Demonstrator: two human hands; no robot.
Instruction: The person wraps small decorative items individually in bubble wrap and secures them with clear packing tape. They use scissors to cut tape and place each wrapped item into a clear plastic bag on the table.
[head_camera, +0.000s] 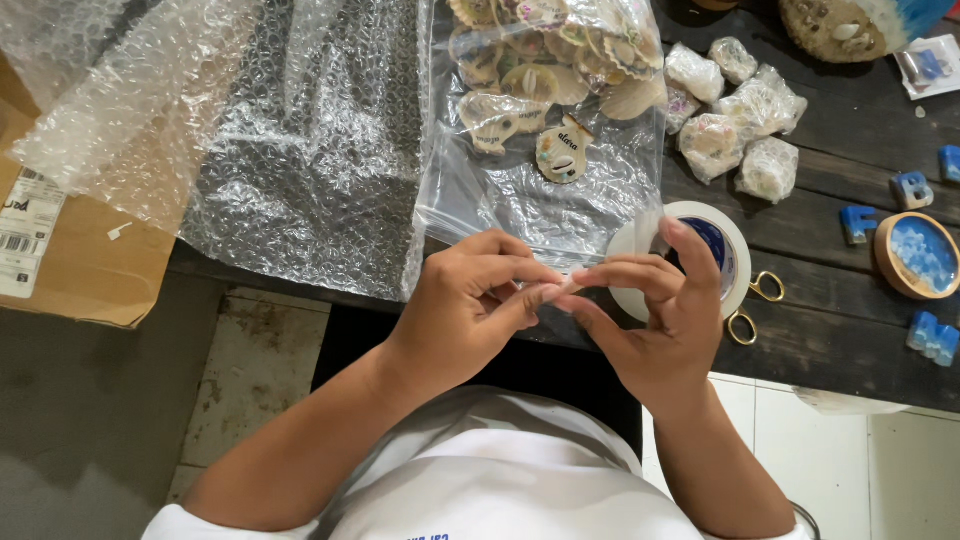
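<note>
My left hand (470, 300) and my right hand (655, 320) meet in front of me, fingertips pinched together on a small pale strip of clear tape (563, 291). Just behind my right hand lies a white tape roll (735, 250) with a blue core, partly hidden by my fingers. Beyond my hands a clear plastic bag (520, 200) holds several shell-shaped decorated pieces (560, 150).
Bubble wrap (300, 150) covers the dark wooden table (850, 330) at left, over a cardboard box (90, 270). Several bubble-wrapped bundles (740, 130) sit at back right. Gold-handled scissors (755, 305), blue letter blocks (910, 190) and a round blue dish (918, 255) lie at right.
</note>
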